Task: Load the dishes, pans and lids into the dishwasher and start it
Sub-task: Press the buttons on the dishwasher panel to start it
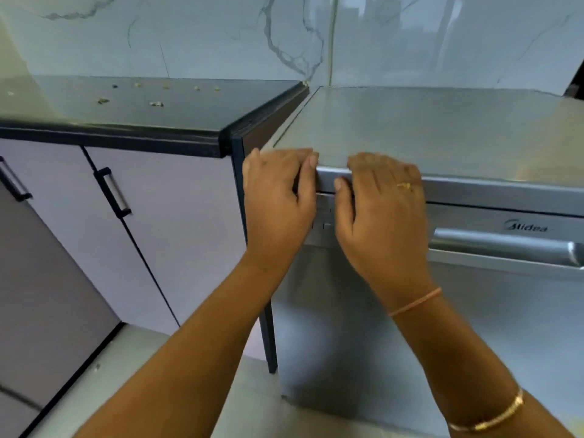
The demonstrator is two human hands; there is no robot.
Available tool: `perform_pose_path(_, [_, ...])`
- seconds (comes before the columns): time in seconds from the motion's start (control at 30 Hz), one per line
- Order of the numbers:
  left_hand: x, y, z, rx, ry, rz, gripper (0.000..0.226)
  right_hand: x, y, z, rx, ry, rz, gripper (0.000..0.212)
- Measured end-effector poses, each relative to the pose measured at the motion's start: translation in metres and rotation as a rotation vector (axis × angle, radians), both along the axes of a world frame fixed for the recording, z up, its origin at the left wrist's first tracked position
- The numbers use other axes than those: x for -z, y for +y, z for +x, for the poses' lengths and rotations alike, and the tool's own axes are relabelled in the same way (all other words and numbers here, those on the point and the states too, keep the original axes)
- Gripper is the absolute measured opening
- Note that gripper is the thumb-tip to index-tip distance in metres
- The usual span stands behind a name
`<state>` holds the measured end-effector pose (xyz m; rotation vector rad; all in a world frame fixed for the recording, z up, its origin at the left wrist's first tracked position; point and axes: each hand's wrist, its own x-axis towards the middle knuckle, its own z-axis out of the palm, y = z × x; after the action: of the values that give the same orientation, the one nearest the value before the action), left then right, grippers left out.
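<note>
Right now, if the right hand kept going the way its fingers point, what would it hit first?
The right hand rests on the dishwasher at its top edge; beyond that, probably just the marble wall.

I see the dishwasher [474, 311] at 3 o'clock, door shut, its bar handle [505, 245] just under the Midea logo. My left hand [278, 200] and right hand [382, 213] sit side by side near centre, fingers laid over the front edge of its top. A strip of buttons [325, 216] shows between them. The right hand wears a ring [404, 185], with a thread [414, 303] at the wrist and a bangle [493, 418] at 5 o'clock. At 10 o'clock a dark-edged surface [79, 102] carries scattered crumbs [156, 104]. Below it, at 9 o'clock, are cabinet doors [183, 222] with black handles [113, 192]. Marbled wall tile [221, 36] spans 12 o'clock.
</note>
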<state>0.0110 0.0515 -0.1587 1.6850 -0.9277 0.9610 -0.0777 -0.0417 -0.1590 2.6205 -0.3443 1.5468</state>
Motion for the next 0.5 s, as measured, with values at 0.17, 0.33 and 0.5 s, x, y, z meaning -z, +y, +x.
perform_pose_path(0.17, [-0.008,0.011,-0.009,-0.017,0.108,0.117,0.026,-0.007,0.008,-0.009,0.011,0.084,0.077,0.041])
perform_pose_path(0.33, [-0.025,0.021,-0.02,-0.054,0.221,0.344,0.032,-0.035,0.013,-0.019,0.049,0.326,0.116,0.046])
perform_pose_path(0.5, [-0.073,0.029,-0.028,-0.031,0.396,0.689,0.036,-0.079,0.008,-0.02,0.063,0.671,0.137,0.035])
